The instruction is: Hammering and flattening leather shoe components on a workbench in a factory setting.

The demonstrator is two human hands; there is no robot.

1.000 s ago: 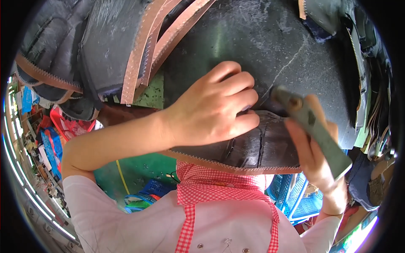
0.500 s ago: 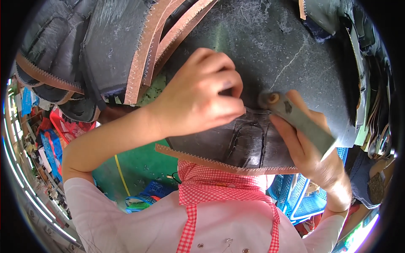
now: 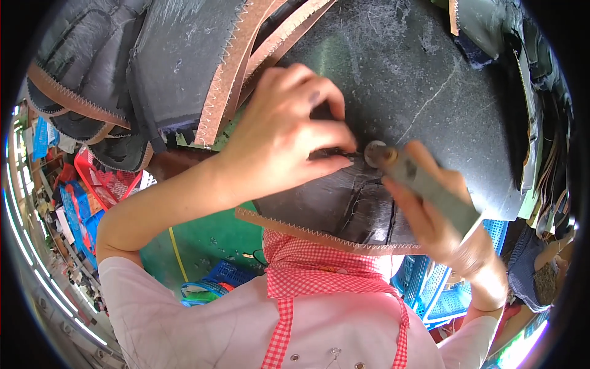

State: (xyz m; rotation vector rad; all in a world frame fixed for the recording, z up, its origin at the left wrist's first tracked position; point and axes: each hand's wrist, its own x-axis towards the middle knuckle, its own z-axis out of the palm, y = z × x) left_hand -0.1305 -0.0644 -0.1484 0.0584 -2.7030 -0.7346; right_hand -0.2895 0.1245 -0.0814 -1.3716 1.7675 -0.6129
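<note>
A black leather-like piece (image 3: 313, 206) with a brown zigzag-stitched border (image 3: 295, 230) lies at the near edge of a dark work surface (image 3: 424, 67). On its far edge rests my left hand (image 3: 289, 132), fingers curled and thumb and fingertips pinched together there. What lies inside that curl is partly hidden. Wrapped in my right hand (image 3: 430, 209) is a grey hammer-like tool (image 3: 433, 190), a flat bar with a brass-coloured ring near its end. Its round pale face (image 3: 373, 154) is just right of my left fingertips, close to the piece's folded edge.
More black pieces with brown stitched borders (image 3: 224, 74) are piled at the far left. Dark pieces (image 3: 525, 123) stack along the right. Beyond the near edge stand a red basket (image 3: 107, 178) and blue plastic crates (image 3: 439, 277); the floor (image 3: 203, 234) is green.
The hammer-like tool has moved left, closer to my left fingertips, with its round face now showing. My left hand stays pinched at the edge; the whole view has shifted slightly.
</note>
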